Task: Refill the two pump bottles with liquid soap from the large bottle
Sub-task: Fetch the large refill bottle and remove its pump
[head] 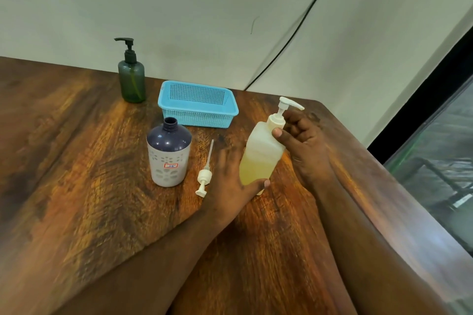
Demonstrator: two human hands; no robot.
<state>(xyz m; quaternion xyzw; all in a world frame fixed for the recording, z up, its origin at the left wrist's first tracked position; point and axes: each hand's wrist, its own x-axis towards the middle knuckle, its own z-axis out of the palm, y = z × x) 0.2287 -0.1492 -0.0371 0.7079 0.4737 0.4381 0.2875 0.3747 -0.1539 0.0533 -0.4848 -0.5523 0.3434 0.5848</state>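
Early stage: white-and-navy bottle (pixel 169 156) open, its pump (pixel 204 178) lying beside it; green pump bottle (pixel 132 77) beyond still capped. Left hand (pixel 230 179) clamps large soap bottle (pixel 261 156); right hand (pixel 304 140) grips its pump collar (pixel 276 120). No pouring yet.

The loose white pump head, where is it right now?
In the head view the loose white pump head lies flat on the wooden table, between the open navy-and-white bottle and the left hand.

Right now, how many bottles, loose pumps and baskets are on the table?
Bottles: 3 (green pump bottle, open navy-and-white bottle, large yellow soap bottle held by the left hand and right hand)
Loose pumps: 1 (white pump)
Baskets: 1 (blue basket)
Total: 5
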